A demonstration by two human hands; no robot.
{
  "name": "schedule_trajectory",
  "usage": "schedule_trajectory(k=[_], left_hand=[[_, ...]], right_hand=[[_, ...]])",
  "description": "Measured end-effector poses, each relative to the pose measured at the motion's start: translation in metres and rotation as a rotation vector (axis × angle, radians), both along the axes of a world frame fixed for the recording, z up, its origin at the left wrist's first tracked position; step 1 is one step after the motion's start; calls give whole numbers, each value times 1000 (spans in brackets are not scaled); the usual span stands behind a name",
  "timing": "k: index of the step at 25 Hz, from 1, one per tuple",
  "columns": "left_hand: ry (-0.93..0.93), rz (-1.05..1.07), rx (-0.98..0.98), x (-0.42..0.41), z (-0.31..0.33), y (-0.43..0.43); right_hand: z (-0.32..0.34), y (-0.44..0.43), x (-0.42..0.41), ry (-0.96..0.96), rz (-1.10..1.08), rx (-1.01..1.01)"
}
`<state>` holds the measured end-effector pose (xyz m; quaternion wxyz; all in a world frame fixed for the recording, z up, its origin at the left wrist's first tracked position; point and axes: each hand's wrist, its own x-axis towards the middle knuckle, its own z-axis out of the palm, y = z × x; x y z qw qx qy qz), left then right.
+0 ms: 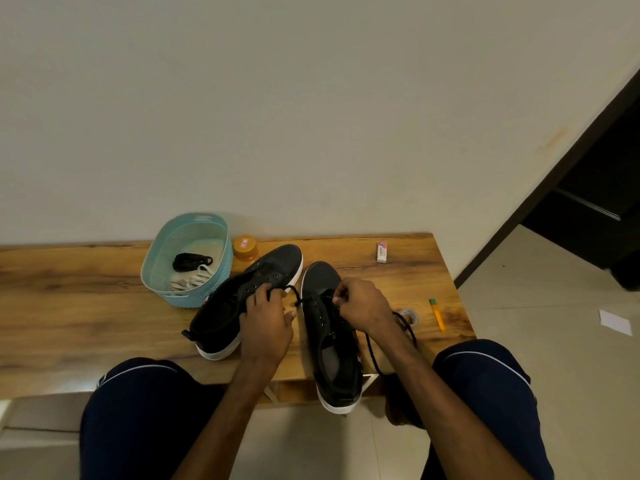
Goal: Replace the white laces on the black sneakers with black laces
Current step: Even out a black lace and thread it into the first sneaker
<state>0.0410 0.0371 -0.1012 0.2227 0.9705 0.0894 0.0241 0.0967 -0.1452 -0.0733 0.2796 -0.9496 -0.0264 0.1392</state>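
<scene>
While the right-hand sneaker [337, 362] lies at lower centre, the right hand [362, 306] pinches its black lace [371, 355] over the eyelets and the left hand [266, 323] holds the other end; white laces [194, 280] lie in the basket [223, 271], centre-left.

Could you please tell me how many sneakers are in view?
2. The left sneaker lies beside the blue basket; the right sneaker overhangs the table edge. None appears hidden.

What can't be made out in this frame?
Head view only.
- Tip of the lace and its eyelet on the right sneaker: covered by the right hand.
- Middle of the left sneaker: covered by the left hand.
- Label on the jar: too small.
- Part of the white laces: behind the basket wall.
</scene>
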Motion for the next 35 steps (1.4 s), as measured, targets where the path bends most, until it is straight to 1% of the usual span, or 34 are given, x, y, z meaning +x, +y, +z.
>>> schedule_trajectory(k=[1,3,4,6,8,10,12,16,21,22,23,25,26,28,30,32,35], left_hand=[[-37,-5,-63,2,4,0],[-98,17,-276,3,14,-1],[-144,26,-336,3,18,-1],[-253,47,-351,4,24,1],[-323,70,-363,6,28,4],[-339,77,-385,7,30,5],[-316,80,-383,8,29,3],[-316,148,-381,7,26,1],[-417,196,-431,5,30,-1],[-404,198,-441,5,29,-3],[-343,183,-466,5,26,-5],[-105,132,-544,6,17,-15],[12,116,-550,6,10,-20],[144,91,-441,6,0,-28],[174,78,-358,7,-3,-34],[176,95,-388,9,-3,-36],[169,107,-427,9,-3,-34]], right_hand=[[0,0,0,3,2,-3],[-1,0,1,12,-1,-6],[-1,0,1,13,-1,-8],[-1,0,2,11,-1,-16],[-2,2,2,12,-5,-20],[-3,3,1,8,-2,-28],[-5,4,0,1,-1,-36],[-7,5,0,-4,5,-35],[-10,5,2,-13,8,-39],[-11,5,3,-12,6,-37],[-12,6,3,-7,1,-31],[-14,8,3,-2,-2,-23],[-15,9,3,-6,3,-19],[-17,10,4,-5,14,16],[-19,11,4,6,23,49],[-23,10,5,23,11,88],[-30,12,5,78,-49,200]])
